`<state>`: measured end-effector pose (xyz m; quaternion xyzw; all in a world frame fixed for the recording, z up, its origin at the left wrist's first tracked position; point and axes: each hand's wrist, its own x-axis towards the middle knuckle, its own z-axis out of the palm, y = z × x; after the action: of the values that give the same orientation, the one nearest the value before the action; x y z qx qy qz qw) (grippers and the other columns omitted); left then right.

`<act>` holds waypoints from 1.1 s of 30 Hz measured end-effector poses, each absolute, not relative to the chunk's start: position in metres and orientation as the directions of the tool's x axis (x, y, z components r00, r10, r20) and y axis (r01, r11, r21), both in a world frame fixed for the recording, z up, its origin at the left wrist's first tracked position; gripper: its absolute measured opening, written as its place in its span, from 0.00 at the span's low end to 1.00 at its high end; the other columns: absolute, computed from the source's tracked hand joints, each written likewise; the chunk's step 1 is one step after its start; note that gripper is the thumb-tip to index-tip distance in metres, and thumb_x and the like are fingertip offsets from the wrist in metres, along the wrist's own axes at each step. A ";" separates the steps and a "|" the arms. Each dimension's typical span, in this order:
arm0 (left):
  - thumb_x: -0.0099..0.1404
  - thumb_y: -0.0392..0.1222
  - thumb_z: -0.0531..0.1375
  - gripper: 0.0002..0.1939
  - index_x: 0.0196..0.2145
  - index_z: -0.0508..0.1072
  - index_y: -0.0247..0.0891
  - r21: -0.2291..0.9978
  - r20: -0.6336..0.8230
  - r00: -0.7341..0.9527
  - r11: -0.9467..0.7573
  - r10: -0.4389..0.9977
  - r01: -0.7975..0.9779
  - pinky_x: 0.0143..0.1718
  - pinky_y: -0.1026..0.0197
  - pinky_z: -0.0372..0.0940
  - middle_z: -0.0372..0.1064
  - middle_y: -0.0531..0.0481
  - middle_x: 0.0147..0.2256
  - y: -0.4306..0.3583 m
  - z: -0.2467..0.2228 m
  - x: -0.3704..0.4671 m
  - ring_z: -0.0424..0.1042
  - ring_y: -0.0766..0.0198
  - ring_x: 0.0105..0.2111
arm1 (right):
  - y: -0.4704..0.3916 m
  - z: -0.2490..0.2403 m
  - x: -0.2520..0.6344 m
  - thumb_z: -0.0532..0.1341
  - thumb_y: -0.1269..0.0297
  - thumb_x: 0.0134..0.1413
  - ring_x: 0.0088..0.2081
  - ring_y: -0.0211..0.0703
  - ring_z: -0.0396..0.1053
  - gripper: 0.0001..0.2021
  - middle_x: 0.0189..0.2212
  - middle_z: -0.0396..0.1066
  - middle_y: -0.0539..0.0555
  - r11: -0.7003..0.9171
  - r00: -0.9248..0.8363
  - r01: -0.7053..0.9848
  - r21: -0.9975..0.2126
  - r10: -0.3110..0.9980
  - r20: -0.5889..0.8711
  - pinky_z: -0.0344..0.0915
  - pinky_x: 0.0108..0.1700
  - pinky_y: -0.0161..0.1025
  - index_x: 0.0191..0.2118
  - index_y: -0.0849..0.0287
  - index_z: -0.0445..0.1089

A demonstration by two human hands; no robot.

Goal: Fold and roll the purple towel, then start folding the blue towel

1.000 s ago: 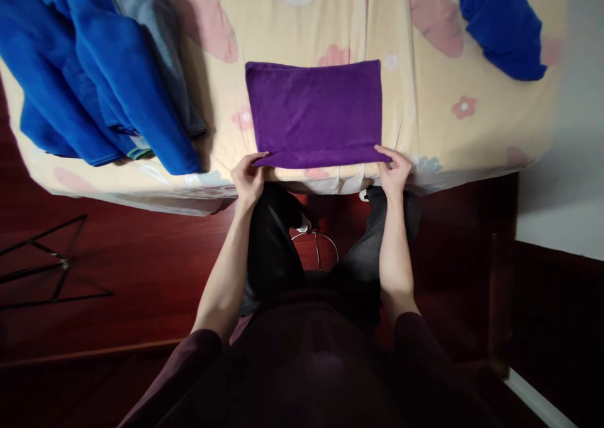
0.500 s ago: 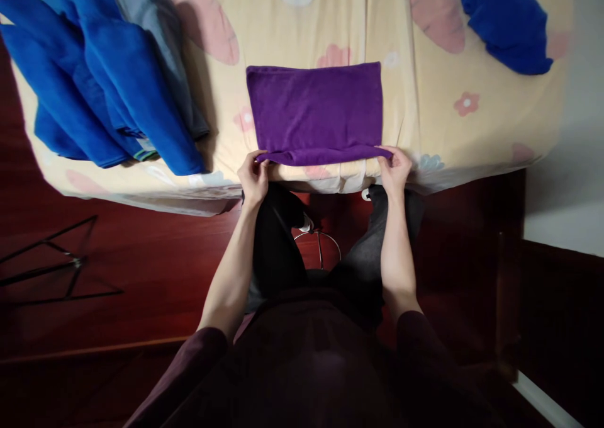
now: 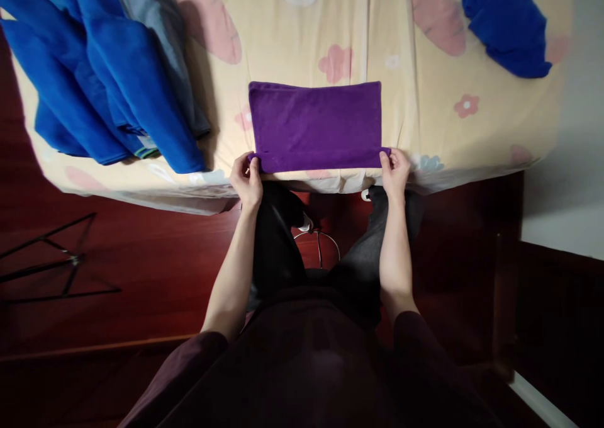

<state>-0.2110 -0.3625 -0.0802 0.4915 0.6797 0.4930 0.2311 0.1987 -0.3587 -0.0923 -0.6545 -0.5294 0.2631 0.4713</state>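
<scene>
- My left hand [image 3: 248,179] and right hand [image 3: 395,173] each pinch a near corner of the purple towel [image 3: 315,124], fingers clamped on the cloth.
- Since a second ago the towel's far edge has come nearer to my fingers, so it looks shorter.
- It lies flat on the bed [image 3: 443,132], just beyond my fingertips.
- Blue cloths [image 3: 94,82] sit well off to my left.

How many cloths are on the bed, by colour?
Purple cloth: 1, its near corners pinched by the left hand and right hand
Blue cloths: 2 heaps, the left blue heap and the right blue heap
Grey cloth: 1
Total: 4
</scene>
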 end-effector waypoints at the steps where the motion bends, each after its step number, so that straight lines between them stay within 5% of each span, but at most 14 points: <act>1: 0.76 0.56 0.61 0.18 0.49 0.77 0.39 0.894 0.172 -0.418 0.037 0.892 0.446 0.49 0.59 0.73 0.75 0.45 0.44 -0.362 -0.080 -0.210 0.76 0.60 0.45 | -0.359 -0.091 0.198 0.61 0.35 0.67 0.44 0.49 0.78 0.26 0.37 0.75 0.55 -0.001 0.309 0.448 -0.894 0.939 0.154 0.79 0.52 0.51 0.45 0.56 0.75; 33: 0.72 0.53 0.63 0.15 0.42 0.81 0.38 0.820 0.119 -0.431 0.156 0.894 0.551 0.49 0.56 0.70 0.76 0.47 0.36 -0.376 -0.072 -0.210 0.74 0.59 0.39 | -0.370 -0.082 0.200 0.68 0.36 0.61 0.32 0.43 0.75 0.26 0.30 0.75 0.52 -0.087 0.374 0.494 -0.865 0.919 0.121 0.77 0.40 0.41 0.39 0.58 0.75</act>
<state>-0.2097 -0.3765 -0.0716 0.4931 0.7328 0.4227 0.2030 0.1997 -0.3703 -0.0821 -0.6980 -0.5063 0.2378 0.4471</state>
